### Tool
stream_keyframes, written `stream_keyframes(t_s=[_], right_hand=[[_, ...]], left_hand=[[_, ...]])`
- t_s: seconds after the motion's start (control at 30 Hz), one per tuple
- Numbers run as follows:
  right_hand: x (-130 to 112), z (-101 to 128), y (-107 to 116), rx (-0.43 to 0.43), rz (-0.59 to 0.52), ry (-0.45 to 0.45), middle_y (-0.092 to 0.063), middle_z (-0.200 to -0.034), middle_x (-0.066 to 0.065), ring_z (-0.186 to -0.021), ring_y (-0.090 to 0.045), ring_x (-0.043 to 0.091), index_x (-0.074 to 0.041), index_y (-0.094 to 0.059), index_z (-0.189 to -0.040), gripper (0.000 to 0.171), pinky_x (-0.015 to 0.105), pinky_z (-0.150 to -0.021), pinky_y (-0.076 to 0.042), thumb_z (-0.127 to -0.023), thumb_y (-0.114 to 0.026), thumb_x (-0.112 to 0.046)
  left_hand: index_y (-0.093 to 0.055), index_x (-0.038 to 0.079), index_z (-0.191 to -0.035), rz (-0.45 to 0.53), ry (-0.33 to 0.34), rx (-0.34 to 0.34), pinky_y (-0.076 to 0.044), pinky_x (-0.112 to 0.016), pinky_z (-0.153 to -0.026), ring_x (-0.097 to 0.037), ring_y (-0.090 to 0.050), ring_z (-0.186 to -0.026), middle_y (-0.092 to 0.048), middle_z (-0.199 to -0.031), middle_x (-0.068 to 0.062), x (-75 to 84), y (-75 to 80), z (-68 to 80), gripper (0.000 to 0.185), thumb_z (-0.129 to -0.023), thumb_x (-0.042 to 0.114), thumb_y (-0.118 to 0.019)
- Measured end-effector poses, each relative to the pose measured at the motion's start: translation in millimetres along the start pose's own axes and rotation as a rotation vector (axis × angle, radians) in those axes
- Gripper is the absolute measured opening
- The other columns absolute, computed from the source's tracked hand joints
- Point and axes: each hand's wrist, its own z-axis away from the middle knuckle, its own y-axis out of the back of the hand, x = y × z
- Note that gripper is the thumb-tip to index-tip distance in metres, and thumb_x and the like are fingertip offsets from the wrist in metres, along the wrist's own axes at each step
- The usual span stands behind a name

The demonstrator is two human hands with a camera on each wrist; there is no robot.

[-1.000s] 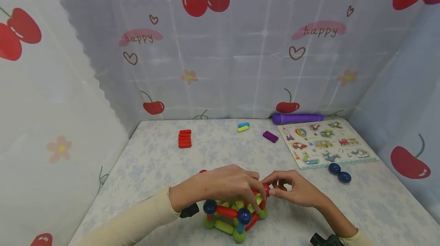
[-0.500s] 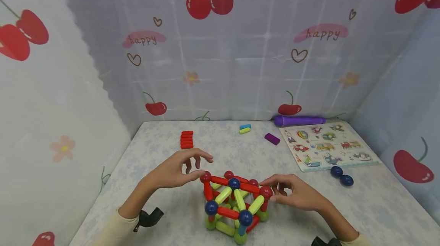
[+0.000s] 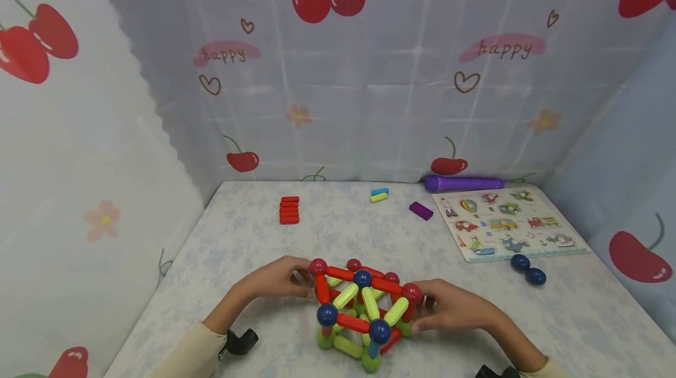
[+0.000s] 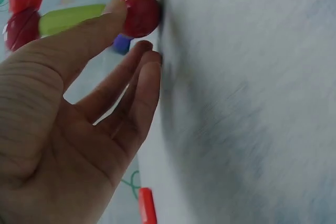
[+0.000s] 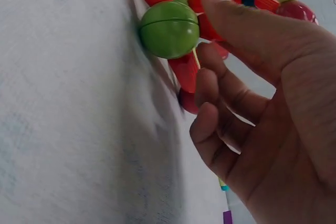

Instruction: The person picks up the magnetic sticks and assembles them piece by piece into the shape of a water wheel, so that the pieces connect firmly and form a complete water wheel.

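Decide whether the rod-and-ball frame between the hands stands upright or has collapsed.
Upright: the red, green and blue rod-and-ball frame rests on green balls, its red top rods raised above the pale patterned tabletop.

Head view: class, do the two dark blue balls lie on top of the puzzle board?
No, the two dark blue balls lie on the table just in front of the puzzle board.
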Motion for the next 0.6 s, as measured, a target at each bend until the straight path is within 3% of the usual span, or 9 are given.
stream_keyframes(t_s=[0.3,0.6], right_hand=[[-3,-7,-4,0.0,0.038,-0.069,-0.071,-0.1,-0.012,-0.084,-0.063,0.006,-0.019,-0.074,-0.123,0.034,0.025,-0.073,-0.055,-0.093,-0.087,-0.026],[-1,-11,8,0.059,0.147,-0.095,-0.075,-0.099,-0.014,-0.089,-0.068,0.004,-0.017,-0.075,-0.115,0.024,0.027,-0.078,-0.058,-0.096,-0.084,-0.028]], left_hand=[[-0.078,0.015,-0.122,0.0,0.021,0.031,-0.059,-0.026,-0.09,-0.009,-0.073,-0.1,-0.079,-0.11,0.006,-6.1,-11.6,-7.9,0.031,-0.092,0.01,-0.087],[-0.077,0.02,-0.12,-0.058,0.043,0.077,-0.059,-0.027,-0.087,-0.007,-0.07,-0.096,-0.077,-0.103,0.011,-8.3,-11.6,-15.6,0.029,-0.093,0.018,-0.087]])
